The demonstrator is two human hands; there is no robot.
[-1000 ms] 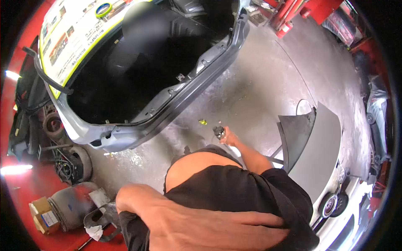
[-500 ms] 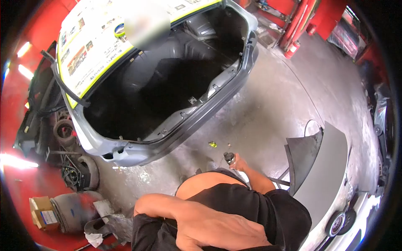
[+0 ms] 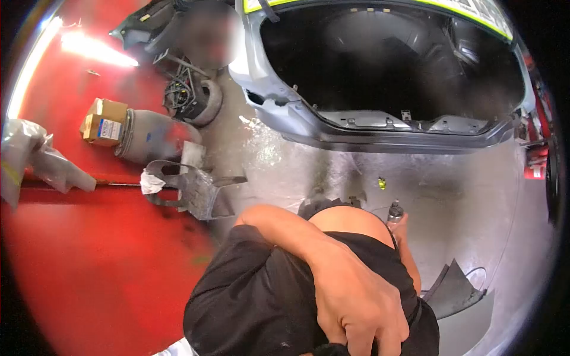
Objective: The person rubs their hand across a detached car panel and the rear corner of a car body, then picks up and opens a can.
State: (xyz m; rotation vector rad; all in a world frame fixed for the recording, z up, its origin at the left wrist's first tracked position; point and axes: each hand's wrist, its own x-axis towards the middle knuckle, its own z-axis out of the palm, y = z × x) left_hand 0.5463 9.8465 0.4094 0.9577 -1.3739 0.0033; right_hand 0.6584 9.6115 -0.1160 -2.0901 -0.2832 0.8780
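Note:
My left hand is large in the lower middle, in front of the black shirt. Its fingers curl down towards dark material at the bottom edge; what they grip is unclear. Further out, beyond the bare belly, my right hand is closed round a small dark-topped object, held upright above the floor. A small yellow-green item lies on the floor just past it. Ahead stands a grey car body with its rear opening uncovered.
Grey panels stand at the lower right. On the left are a dark chair-like frame, a drum, a cardboard box, a tyre and plastic sheeting. A red extinguisher is at the right edge.
The view has swung left, so the car body and panels appear further right and more red floor shows. My left hand's fingers, outstretched earlier, are now curled. My right hand still holds the object.

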